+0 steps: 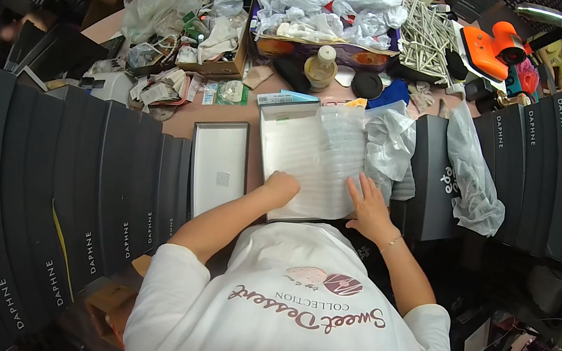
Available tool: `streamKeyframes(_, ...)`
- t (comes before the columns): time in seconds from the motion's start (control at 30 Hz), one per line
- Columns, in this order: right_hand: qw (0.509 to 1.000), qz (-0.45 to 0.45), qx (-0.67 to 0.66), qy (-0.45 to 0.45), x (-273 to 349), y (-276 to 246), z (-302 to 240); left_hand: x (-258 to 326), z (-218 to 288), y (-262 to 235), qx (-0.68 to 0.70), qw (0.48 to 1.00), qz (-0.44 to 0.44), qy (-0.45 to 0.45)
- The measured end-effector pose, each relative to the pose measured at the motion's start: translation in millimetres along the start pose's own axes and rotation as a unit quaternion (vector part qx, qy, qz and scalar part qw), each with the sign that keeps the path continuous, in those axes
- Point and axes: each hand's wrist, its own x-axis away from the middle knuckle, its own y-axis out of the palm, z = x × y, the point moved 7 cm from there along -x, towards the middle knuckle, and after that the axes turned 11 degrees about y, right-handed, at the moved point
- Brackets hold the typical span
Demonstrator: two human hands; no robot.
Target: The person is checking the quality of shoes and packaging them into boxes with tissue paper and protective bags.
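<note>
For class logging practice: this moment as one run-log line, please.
left hand: curled over white-lined rectangular box, hold unclear | right hand: open, at translucent ribbed packing sheet

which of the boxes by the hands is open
The white-lined box under the left hand, right of the shallow lid; a translucent sheet covers part of it, while dark boxes at either side show only outsides.

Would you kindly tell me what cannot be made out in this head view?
In the head view:
Left hand: fingertips, and anything in its grip, hidden by its own back.
Ribbed wrapping sheet: whatever lies beneath is obscured by it.
Purple carton: contents hidden by crumpled plastic bags.
Person at upper right: small and blurred near the dark rim.
</note>
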Motion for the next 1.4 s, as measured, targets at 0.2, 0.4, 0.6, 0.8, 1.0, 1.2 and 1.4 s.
streamKeyframes(0.2,0.921,0.199,-0.306,0.134,-25.8,11.5,71.6,48.7,-6.9,-209.2,-0.019,0.957,0.278,0.084)
streamKeyframes(0.4,0.872,0.352,-0.322,0.106,-2.4,-140.6,37.8,119.8,26.7,-324.4,-0.089,0.863,0.487,0.096)
streamKeyframes(0.6,0.959,0.227,-0.135,-0.098,-10.9,-119.3,-55.3,202.3,-11.0,-255.4,0.000,0.905,0.405,-0.130)
streamKeyframes(0.8,0.973,-0.049,-0.150,-0.166,-21.8,-9.2,-119.0,234.0,-58.8,-77.9,0.100,0.906,0.287,-0.294)
streamKeyframes(1.0,0.964,0.037,0.024,-0.263,-60.8,83.3,-108.9,190.4,-53.4,-149.8,0.065,0.885,0.397,-0.233)
streamKeyframes(1.2,0.935,-0.055,0.205,-0.284,-97.9,111.4,-105.4,189.7,-67.4,-149.1,0.044,0.914,0.338,-0.222)
streamKeyframes(1.4,0.914,-0.067,0.248,-0.315,-108.8,127.4,-101.1,204.1,-72.9,-115.8,0.075,0.915,0.317,-0.239)
